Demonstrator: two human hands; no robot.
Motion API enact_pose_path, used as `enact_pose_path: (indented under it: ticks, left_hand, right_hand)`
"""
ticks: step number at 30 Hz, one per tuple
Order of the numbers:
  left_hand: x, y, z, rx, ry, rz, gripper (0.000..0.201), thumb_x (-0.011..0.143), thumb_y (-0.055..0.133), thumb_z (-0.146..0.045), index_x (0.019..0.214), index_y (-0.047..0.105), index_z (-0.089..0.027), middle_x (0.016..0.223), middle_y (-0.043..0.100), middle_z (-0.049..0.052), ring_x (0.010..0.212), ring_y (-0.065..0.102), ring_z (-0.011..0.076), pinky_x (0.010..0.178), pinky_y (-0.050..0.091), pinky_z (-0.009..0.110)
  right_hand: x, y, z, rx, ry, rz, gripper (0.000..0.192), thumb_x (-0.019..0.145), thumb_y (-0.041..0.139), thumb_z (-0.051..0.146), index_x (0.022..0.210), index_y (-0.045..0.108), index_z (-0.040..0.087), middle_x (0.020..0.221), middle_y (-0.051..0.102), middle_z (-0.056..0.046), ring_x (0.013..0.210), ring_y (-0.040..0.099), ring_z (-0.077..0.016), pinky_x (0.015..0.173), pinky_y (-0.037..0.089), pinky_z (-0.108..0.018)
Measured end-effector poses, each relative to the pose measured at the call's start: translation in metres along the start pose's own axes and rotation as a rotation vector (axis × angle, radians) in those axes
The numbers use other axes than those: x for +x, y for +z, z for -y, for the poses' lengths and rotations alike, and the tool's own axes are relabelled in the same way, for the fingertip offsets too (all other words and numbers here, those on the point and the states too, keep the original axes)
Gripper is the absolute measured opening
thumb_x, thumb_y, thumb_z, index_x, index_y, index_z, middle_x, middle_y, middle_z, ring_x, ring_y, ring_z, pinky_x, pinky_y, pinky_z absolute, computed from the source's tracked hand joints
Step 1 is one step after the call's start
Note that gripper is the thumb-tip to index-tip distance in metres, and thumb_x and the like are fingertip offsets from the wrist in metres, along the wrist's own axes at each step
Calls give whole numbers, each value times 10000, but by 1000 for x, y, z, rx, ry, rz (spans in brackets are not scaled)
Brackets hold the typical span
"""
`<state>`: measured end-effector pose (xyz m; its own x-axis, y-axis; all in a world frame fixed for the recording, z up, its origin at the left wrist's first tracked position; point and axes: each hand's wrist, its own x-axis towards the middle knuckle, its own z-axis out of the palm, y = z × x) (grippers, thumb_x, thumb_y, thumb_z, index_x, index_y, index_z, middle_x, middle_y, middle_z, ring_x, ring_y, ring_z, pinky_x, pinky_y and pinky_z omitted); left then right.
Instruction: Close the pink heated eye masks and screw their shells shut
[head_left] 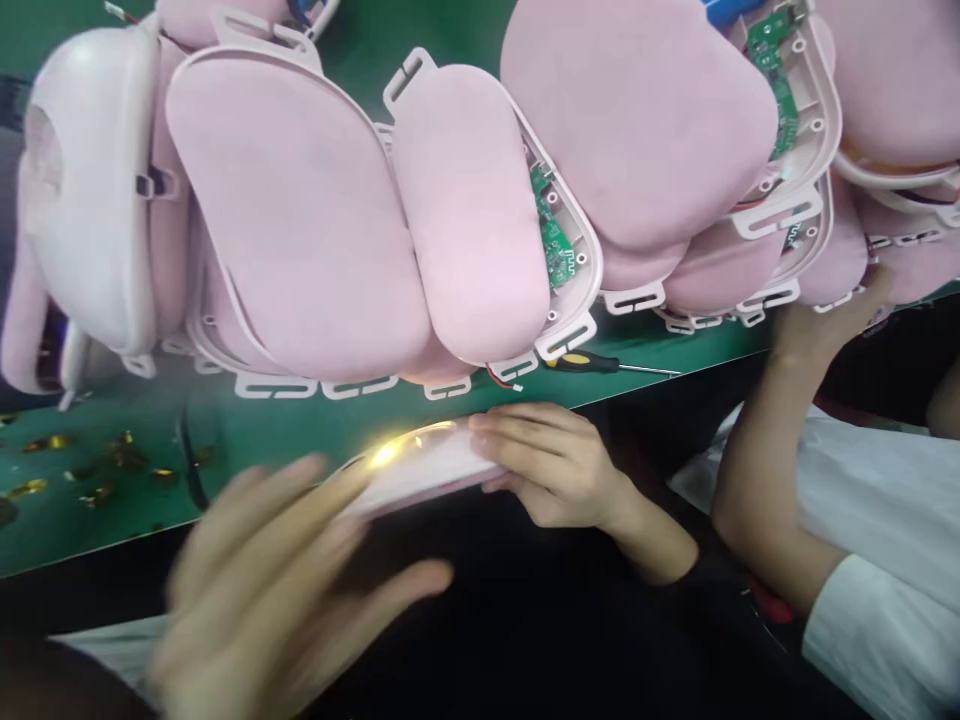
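Left hand [277, 590]: motion-blurred, grip indeterminate.
Pink shell [420, 470]: glare-washed, partly hidden by fingers [517, 440].
Top pads [637, 110]: cut off by edge.

No readable text, labels, brands or numbers appear on anything.

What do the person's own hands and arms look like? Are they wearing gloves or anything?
No gloves: both hands are bare. The left hand is big and blurry in the picture, with spread fingers and no ring that can be seen. The right hand is sharper, with short plain nails and a dark sleeve cuff at the wrist.
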<state>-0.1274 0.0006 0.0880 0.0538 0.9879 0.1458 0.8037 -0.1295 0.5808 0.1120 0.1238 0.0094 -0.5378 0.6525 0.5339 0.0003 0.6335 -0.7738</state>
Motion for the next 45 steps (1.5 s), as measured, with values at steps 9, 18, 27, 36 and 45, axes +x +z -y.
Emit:
enact_pose_path:
  ticks: [9, 18, 27, 36, 45]
  left_hand:
    - [38, 12, -6, 164, 143, 28, 380, 967, 864, -52, 1325, 767, -134, 1235, 863, 117, 1126, 827, 287, 1039, 657, 412]
    - [28, 29, 14, 469, 155, 39, 705, 941, 958, -344, 1551, 648, -176, 1492, 752, 245, 1411, 684, 499, 1272, 443, 769]
    - [24, 29, 21, 463, 217, 93, 549, 985, 860, -320, 1480, 624, -342, 1760, 550, 101, 1715, 375, 469, 1336, 323, 873]
    - [25, 27, 33, 271, 307, 114, 459, 946, 893, -181, 1338, 673, -272, 1528, 697, 231, 1627, 471, 517, 1264, 415, 842]
    - [27, 18, 31, 264, 317, 224, 493, 1010, 785, -234, 1485, 656, -255, 1407, 701, 221, 1350, 625, 495, 1190, 459, 710]
  right_hand:
    - [7, 20, 0, 101, 63, -47, 333, 1121, 716, 316, 1416, 722, 160, 1381, 827, -154, 1321, 791, -240, 1129, 676, -424]
    - [0, 6, -2, 137, 247, -42, 470, 1094, 733, 187, 1555, 654, 232, 1421, 818, -129, 1330, 795, -237, 1138, 662, -408]
    - [-2, 16, 3, 306, 257, -103, 262, 1109, 753, 296, 1351, 749, 195, 1355, 824, -132, 1285, 806, -216, 1112, 689, -355]
    - [0, 14, 9, 294, 272, 54, 235, 1151, 591, 204, 1347, 721, 191, 1410, 744, -138, 1320, 754, -205, 1125, 686, -342]
    - [-3, 16, 6, 470, 346, 115, 391, 1131, 644, 251, 1514, 595, 191, 1449, 723, -152, 1349, 721, -220, 1007, 712, -301]
